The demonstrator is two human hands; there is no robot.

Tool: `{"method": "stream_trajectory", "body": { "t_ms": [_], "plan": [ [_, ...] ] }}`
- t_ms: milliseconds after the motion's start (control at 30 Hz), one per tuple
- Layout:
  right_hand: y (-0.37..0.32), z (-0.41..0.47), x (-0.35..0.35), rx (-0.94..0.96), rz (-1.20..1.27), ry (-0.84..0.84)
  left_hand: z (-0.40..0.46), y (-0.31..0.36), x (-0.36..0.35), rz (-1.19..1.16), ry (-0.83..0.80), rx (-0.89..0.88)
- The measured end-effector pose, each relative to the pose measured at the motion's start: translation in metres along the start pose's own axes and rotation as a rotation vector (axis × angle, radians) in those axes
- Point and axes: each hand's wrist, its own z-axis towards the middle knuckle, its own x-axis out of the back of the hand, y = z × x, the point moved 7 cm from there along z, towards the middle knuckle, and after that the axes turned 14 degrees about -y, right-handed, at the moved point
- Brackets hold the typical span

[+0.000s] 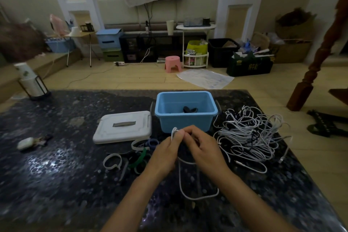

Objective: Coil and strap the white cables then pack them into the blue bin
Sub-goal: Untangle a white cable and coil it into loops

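The left hand (170, 149) and right hand (199, 148) meet just in front of the bin (185, 118). Both pinch a white cable (180, 181), folded at the top, with a long loop hanging down on the table (56, 156). The cable looks light, thin and bendy, so it is best held at the fold. More cables (250, 137) lie tangled to the right. Straps (135, 156) lie to the left. The bin holds only something small and dark. Its lid (123, 127) lies beside it.
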Motion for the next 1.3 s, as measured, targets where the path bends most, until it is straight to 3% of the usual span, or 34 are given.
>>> {"method": "stream_trajectory", "body": {
  "t_ms": [167, 333, 633, 700, 833, 1033, 1167, 1300],
  "plan": [
    [-0.003, 0.001, -0.009, 0.005, 0.004, -0.162, 0.0, -0.002, 0.001, -0.043, 0.032, -0.015],
    [0.001, 0.0, -0.015, -0.03, 0.121, -0.101, 0.004, -0.006, 0.026, -0.028, 0.219, -0.039],
    [0.003, 0.001, -0.039, 0.011, 0.46, -0.261, -0.001, 0.005, 0.05, 0.078, 0.387, -0.141],
    [0.004, 0.001, -0.039, 0.006, 0.366, -0.276, -0.002, 0.007, 0.052, 0.034, 0.372, -0.14],
    [0.007, -0.002, -0.041, -0.004, -0.091, -0.271, -0.004, 0.011, 0.038, -0.21, 0.261, -0.168],
    [0.005, -0.005, -0.047, -0.057, -0.215, -0.321, -0.001, 0.009, 0.027, -0.532, 0.177, -0.218],
    [0.026, -0.005, -0.049, -0.155, -0.296, -0.443, -0.001, 0.009, 0.035, -0.679, 0.146, -0.254],
    [0.05, -0.004, -0.032, -0.187, -0.253, -0.475, -0.003, 0.011, 0.051, -0.615, 0.079, -0.219]
  ]
}}
